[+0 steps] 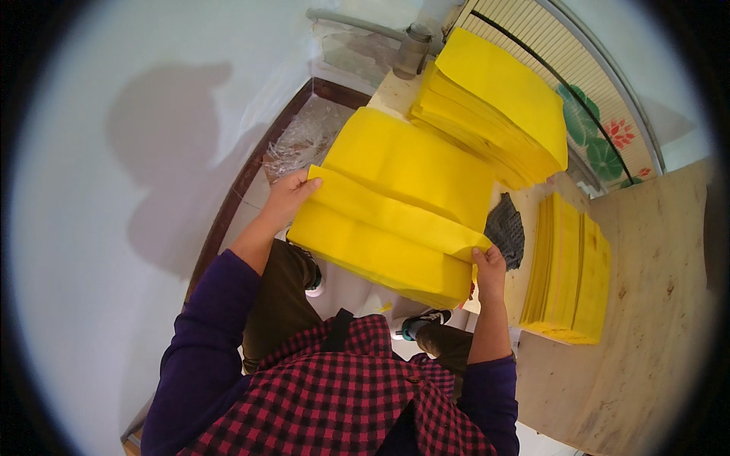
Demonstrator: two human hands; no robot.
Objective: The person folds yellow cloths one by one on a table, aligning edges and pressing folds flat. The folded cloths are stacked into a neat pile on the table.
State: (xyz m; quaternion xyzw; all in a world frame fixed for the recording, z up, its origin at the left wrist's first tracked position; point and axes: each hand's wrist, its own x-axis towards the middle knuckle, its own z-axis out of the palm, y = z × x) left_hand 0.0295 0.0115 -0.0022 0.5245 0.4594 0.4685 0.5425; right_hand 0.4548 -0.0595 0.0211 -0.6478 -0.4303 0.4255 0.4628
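A wide, soft yellow sheet [395, 218] is stretched between my two hands, with a raised fold running across it. My left hand [290, 196] pinches the fold's left end, thumb on top. At the other end, my right hand [490, 266] grips the corner between thumb and fingers. More yellow material [414, 163] lies flat just beyond the fold, and a yellow part hangs toward my lap on the near side. Whether these are one piece or several layers I cannot tell. Behind them rises a thick stack of yellow sheets [498, 91].
Another yellow stack [566, 270] stands at the right beside a wooden board [642, 296]. A dark grey cloth [506, 232] lies between. A glass jar [413, 52] stands at the back. Clear plastic strips [304, 140] are heaped by the left wall [91, 251].
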